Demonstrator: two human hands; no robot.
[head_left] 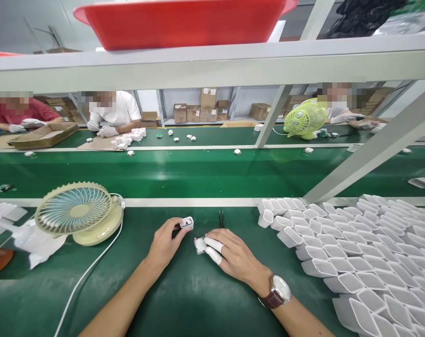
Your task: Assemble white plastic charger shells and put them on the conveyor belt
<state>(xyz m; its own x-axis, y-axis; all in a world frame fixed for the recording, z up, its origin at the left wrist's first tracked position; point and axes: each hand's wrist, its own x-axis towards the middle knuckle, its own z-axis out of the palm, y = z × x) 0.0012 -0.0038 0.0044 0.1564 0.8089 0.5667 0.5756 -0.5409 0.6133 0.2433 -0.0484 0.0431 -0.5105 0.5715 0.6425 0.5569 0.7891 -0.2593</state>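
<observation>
Your dark green bench mat fills the lower half of the frame. Beyond its white edge strip the green conveyor belt runs across the middle. At the lower right lies a big heap of white plastic open-ended shells, stacked in rows. A red plastic tub sits on the grey shelf at the top centre. At the left of the mat stands a cream desk fan, its white cable trailing toward the bottom edge. Across the belt, a lime green fan stands at the upper right, and a person in a white shirt sits at the upper left.

Your left hand, at lower centre, pinches a small white plastic shell between thumb and forefinger, just above the mat. Your right hand lies low beside it, with a brown-strapped wristwatch on the wrist. Two of its fingers wear white finger cots and rest on a small white part on the mat. The thumb is hidden, so you cannot tell whether that part is gripped. The two hands are near each other but apart. Dark tweezers lie just beyond the right fingertips.
</observation>
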